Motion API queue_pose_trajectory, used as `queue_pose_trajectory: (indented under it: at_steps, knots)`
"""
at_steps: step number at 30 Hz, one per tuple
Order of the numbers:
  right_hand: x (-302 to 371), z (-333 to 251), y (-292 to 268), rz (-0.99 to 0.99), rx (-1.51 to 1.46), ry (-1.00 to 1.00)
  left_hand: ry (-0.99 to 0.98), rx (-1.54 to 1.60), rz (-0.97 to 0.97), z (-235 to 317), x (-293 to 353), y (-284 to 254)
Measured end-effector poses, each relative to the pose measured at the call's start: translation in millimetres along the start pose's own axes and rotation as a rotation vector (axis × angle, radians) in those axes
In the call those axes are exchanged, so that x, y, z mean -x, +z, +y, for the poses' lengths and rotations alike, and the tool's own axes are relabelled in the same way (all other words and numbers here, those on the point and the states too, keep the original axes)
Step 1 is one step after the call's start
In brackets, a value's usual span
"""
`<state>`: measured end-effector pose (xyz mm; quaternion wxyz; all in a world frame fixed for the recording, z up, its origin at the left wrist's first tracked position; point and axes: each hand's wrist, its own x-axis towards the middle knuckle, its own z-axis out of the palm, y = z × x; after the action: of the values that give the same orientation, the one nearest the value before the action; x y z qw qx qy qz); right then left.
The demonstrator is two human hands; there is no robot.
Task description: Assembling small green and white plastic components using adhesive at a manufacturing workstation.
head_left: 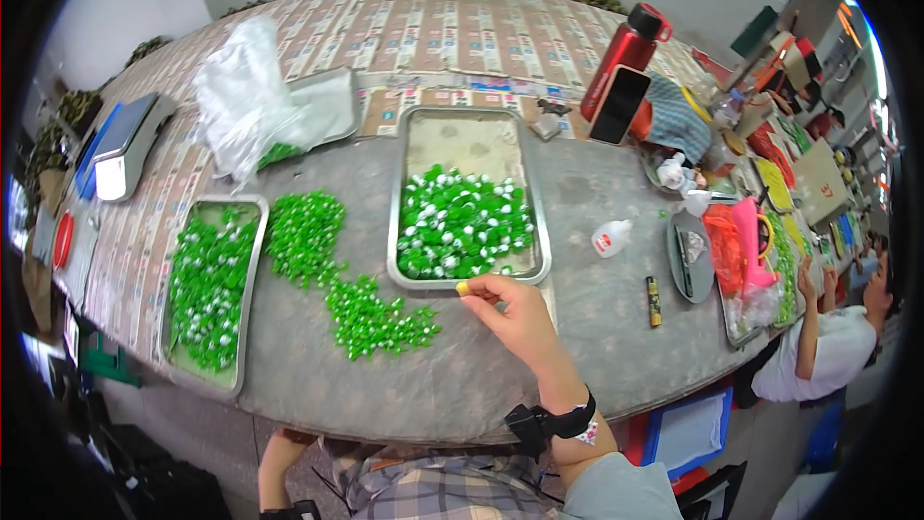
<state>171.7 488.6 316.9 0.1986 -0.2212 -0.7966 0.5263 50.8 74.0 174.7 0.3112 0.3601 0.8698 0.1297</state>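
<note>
My right hand [512, 316] hovers at the front rim of a metal tray [396, 202] holding green and white small plastic pieces [462, 223]. Its thumb and index finger are drawn together, with a yellow patch at the fingertip; whatever they may hold is too small to make out. A dark strap circles that wrist. My left hand [287, 443] is low, at the table's front edge, its fingers hidden beneath it. Loose green pieces [306, 236] lie in heaps left of the middle tray. A second metal tray [248, 303] farther left also carries green and white pieces.
A clear plastic bag [245, 87] and a tilted tray [329, 106] lie behind the heaps, a scale [135, 149] at far left. Rightward are a red flask [616, 58], phone [620, 104], small white bottle [610, 238] and marker-like tube [654, 300]. Another person [828, 347] sits right.
</note>
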Motion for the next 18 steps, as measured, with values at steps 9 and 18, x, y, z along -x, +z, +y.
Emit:
queue_pose_trajectory:
  at_steps: [9, 18]
  knots:
    - [7, 4, 32, -0.274, 0.304, -0.182, 0.1, 1.19, 0.075, 102, 58, -129]
    - [9, 11, 27, -0.262, 0.571, -0.278, 0.153, 1.574, 0.146, 229, -70, -110]
